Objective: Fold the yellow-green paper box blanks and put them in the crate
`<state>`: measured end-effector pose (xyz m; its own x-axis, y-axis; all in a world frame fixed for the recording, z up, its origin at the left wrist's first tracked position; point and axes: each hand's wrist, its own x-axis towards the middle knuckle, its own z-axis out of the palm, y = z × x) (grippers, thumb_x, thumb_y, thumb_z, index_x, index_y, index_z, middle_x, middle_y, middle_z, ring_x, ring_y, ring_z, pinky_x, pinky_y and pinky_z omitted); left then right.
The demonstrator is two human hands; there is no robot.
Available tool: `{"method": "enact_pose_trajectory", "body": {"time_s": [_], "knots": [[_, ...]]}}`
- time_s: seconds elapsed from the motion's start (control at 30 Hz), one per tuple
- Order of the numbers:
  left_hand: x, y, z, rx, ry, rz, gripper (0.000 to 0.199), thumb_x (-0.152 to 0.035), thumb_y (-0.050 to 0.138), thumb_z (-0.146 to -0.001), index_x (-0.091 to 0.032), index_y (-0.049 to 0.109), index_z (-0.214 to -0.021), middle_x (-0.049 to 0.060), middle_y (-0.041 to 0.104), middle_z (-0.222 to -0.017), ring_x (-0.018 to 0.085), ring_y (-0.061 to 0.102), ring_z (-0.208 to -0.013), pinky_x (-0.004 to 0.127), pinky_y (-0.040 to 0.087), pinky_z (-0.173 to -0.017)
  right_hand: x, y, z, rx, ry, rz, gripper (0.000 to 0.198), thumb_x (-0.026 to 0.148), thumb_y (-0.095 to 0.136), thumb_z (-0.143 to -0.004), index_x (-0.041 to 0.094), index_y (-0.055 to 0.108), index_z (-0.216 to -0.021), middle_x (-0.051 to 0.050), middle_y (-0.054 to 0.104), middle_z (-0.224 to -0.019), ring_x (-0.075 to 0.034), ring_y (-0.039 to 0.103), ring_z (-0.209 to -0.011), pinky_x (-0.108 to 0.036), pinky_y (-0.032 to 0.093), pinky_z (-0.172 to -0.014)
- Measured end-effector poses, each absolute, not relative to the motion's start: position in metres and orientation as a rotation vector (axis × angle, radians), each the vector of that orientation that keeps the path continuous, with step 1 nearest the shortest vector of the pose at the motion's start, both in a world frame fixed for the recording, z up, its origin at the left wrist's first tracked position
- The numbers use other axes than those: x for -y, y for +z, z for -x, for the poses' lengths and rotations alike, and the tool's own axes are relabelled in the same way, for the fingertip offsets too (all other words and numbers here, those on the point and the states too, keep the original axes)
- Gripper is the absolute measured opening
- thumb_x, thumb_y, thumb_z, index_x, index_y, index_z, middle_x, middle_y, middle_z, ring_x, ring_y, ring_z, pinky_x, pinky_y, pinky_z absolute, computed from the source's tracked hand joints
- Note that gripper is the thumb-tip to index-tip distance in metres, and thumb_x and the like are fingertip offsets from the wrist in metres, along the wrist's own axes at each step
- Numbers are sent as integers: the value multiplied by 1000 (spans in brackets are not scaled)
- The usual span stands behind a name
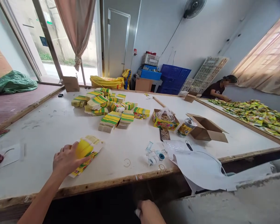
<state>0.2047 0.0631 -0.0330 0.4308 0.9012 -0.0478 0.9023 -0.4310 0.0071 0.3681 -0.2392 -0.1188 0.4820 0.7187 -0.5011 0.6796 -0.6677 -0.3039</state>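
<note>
My left hand (67,158) is closed round a bundle of flat yellow cartons (90,147), which rests on the white table near its front edge. The thumb lies along the printed near side and the fingers go over the top. Below the front edge, low in the view, my right hand (151,212) looks curled and is slightly blurred. A small whitish patch shows at its fingertips, and I cannot make out what it is. Beyond my left hand lies a pile of similar banded carton bundles (109,119), yellow and green on top.
At right centre stand a printed carton (166,125) holding a plastic bag, a clear jar (186,127) and an open cardboard box (206,126). A phone (164,134) and white rolls (153,158) lie nearer. A person (220,88) sits beside heaped yellow-green packets (254,115).
</note>
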Motion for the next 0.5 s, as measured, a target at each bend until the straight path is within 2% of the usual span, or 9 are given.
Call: {"method": "enact_pose_trajectory", "body": {"time_s": [0.1, 0.2, 0.3, 0.4, 0.5], "knots": [[-63, -34, -204, -1653, -83, -2633, 76, -59, 51, -81, -13, 37, -140, 18, 53, -130, 34, 51, -119, 42, 40, -95, 228, -99, -386, 1283, 867, 2528, 24, 20, 58, -85, 17, 73, -66, -11, 75, -72, -23, 69, -67, -27, 42, -57], [-62, -34, -202, -1657, -105, -2630, 76, -59, 51, -80, -13, 37, -140, 18, 52, -131, 34, 51, -119, 42, 40, -96, 212, -72, -428, 1249, 645, 2430, 22, 21, 55, -85, 20, 69, -67, -2, 72, -68, -18, 64, -66, -24, 41, -58], [-62, -35, -201, -1664, -110, -2633, 76, -59, 49, -79, -13, 38, -139, 18, 53, -131, 34, 52, -118, 42, 41, -94, 192, -43, -496, 1082, 323, 2426, 21, 22, 48, -87, 22, 69, -85, -1, 71, -78, -19, 63, -75, -26, 45, -67], [-65, -36, -201, -1668, -120, -2632, 77, -59, 44, -78, -13, 38, -139, 18, 53, -131, 34, 53, -117, 42, 41, -93, 167, -20, -574, 801, 32, 2484, 30, 26, 40, -93, 17, 65, -108, -7, 70, -90, -22, 64, -80, -31, 48, -70], [-71, -43, -198, -1678, -126, -2581, 81, -61, 40, -74, -13, 39, -140, 16, 52, -134, 32, 53, -118, 42, 41, -95, 140, -6, -647, 582, -126, 2544, 28, 26, 43, -98, 13, 59, -117, -10, 67, -102, -21, 64, -88, -35, 51, -77]]}}
